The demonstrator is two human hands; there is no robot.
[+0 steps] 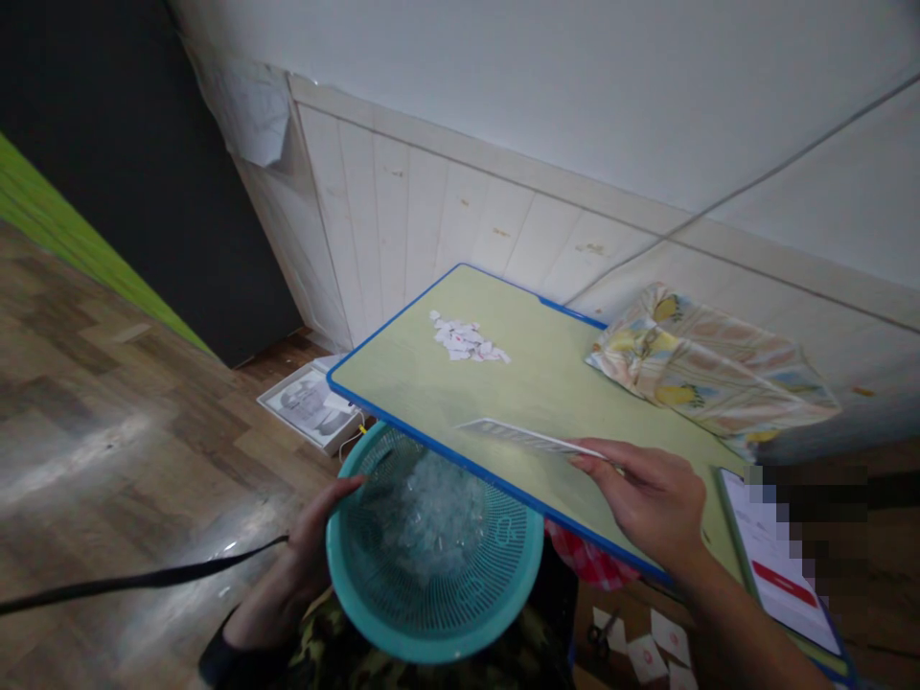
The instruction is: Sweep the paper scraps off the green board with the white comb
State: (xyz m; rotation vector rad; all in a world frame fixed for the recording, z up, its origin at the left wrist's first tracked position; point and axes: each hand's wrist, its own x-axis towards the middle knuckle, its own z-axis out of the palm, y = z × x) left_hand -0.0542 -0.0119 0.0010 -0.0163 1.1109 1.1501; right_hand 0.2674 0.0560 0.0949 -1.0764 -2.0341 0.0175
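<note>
My left hand (pixel 314 522) grips the left rim of a turquoise plastic basket (pixel 528 565), its thumb over the edge. The basket has slotted walls and holds a heap of small clear, whitish pieces whose kind I cannot make out. My right hand (pixel 651 489) is closed on one end of a thin white slotted strip (pixel 528 439), pinched between thumb and fingers. That strip is held low above the pale green, blue-edged table (pixel 402 369), pointing left, above the near edge by the basket. A small pile of torn white paper scraps (pixel 467 341) lies farther back on the tabletop.
A patterned cloth bundle (pixel 711 369) lies at the table's back right. A phone or tablet (pixel 772 565) rests at the right end. Below are scissors (pixel 602 634) and paper cards (pixel 647 659). An open white box (pixel 312 407) sits on the floor; the wall (pixel 446 206) stands behind.
</note>
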